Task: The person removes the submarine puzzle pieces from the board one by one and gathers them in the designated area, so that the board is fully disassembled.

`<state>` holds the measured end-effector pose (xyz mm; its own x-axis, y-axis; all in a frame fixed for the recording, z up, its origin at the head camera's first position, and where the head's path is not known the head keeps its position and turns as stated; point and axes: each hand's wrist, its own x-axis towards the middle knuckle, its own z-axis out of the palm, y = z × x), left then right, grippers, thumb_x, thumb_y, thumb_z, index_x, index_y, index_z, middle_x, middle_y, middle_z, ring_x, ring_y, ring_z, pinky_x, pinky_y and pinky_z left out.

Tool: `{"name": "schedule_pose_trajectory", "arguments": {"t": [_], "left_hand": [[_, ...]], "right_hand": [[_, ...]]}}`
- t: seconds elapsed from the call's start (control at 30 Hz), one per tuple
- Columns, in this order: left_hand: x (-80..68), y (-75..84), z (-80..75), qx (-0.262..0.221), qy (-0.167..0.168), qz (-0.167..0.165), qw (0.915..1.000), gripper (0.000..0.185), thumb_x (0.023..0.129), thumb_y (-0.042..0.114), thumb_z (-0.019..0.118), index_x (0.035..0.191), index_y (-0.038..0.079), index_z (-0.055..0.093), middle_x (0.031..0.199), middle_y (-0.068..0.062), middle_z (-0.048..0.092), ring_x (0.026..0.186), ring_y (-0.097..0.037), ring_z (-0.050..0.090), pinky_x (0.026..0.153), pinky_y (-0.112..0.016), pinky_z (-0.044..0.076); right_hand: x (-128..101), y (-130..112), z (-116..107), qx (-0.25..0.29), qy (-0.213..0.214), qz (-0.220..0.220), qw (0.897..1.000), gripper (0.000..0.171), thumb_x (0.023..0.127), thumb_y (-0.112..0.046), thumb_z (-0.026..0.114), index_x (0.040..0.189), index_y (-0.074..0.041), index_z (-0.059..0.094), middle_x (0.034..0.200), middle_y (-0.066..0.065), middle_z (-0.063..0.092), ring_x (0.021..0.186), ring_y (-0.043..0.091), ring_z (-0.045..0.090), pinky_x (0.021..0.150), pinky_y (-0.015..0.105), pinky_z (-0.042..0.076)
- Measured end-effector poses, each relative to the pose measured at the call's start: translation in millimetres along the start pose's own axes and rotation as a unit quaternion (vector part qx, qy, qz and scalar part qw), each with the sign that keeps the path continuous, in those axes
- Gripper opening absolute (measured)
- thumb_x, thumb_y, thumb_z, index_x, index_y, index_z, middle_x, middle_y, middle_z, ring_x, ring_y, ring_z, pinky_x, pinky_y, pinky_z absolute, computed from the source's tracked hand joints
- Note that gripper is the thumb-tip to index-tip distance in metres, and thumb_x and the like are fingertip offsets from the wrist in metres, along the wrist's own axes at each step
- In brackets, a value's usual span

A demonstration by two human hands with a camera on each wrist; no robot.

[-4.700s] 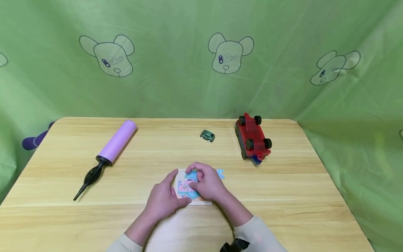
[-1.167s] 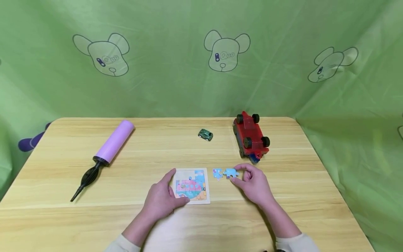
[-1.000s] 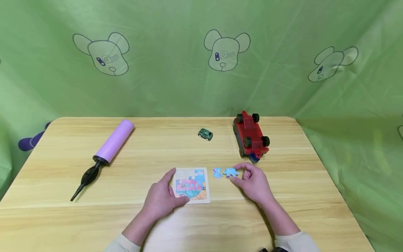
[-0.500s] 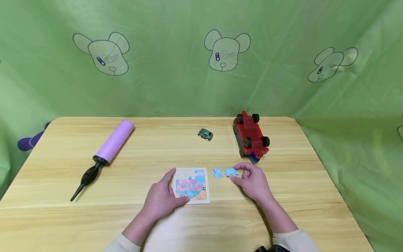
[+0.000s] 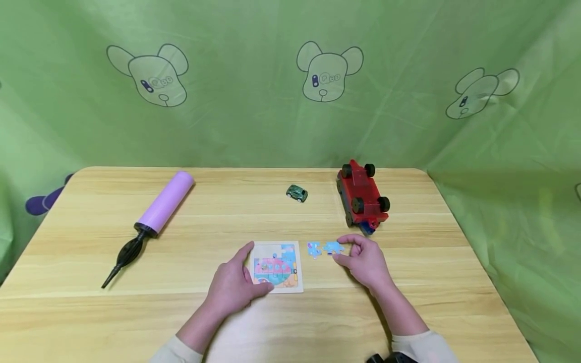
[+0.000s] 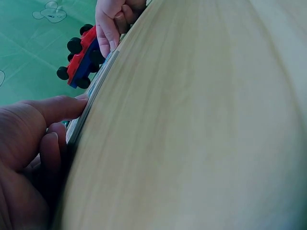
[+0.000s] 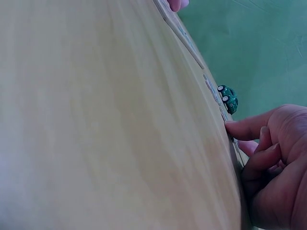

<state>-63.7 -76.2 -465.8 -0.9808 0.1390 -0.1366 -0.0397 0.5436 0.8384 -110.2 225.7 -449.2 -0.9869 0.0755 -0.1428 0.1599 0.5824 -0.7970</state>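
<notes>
A small square jigsaw board [image 5: 300,282] with a pale frame lies on the table, partly filled with pink, teal and blue pieces. The upper left of its picture area is bare. My left hand [image 5: 232,288] grips the board, forefinger at the top left corner and thumb over the bottom edge. Right of the board, my right hand [image 5: 366,263] pinches a blue jigsaw piece [image 5: 333,247] between thumb and forefinger, low at the tabletop. Another blue jigsaw piece [image 5: 313,249] with a pink mark lies between it and the board.
A purple hand pump [image 5: 167,202] with a black nozzle lies at the left. Toward the back sit a small green toy car [image 5: 297,193] and a red toy vehicle [image 5: 363,194] showing wheels upward. A green printed curtain [image 5: 254,111] hangs behind the wooden table [image 5: 227,201].
The right hand has moved from over the board to the loose pieces at its right. Lately the pinched piece has turned slightly. The left hand keeps its hold.
</notes>
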Motion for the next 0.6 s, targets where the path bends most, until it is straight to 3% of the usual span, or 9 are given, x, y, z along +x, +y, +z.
{"name": "schedule_pose_trajectory", "arguments": {"t": [0.37, 0.6], "left_hand": [[0.5, -0.2, -0.2, -0.001, 0.001, -0.001, 1.0000, 0.105, 0.068, 0.029, 0.093, 0.153, 0.003, 0.036, 0.057, 0.003, 0.055, 0.046, -0.013, 0.052, 0.043, -0.030, 0.041], [0.1, 0.4, -0.2, 0.001, 0.001, 0.000, 1.0000, 0.105, 0.068, 0.029, 0.093, 0.153, 0.002, 0.036, 0.057, 0.003, 0.055, 0.046, -0.013, 0.052, 0.043, -0.030, 0.041]], "right_hand": [[-3.4, 0.6, 3.7, 0.009, 0.007, -0.002, 1.000, 0.038, 0.080, -0.007, 0.083, 0.116, -0.006, 0.070, 0.060, 0.001, 0.040, 0.054, 0.016, 0.035, 0.055, 0.030, 0.034], [-12.3, -6.6, 17.8, 0.009, 0.016, -0.035, 0.999, 0.037, 0.078, -0.007, 0.085, 0.112, -0.008, 0.071, 0.058, 0.002, 0.039, 0.052, 0.014, 0.033, 0.058, 0.029, 0.037]]}}
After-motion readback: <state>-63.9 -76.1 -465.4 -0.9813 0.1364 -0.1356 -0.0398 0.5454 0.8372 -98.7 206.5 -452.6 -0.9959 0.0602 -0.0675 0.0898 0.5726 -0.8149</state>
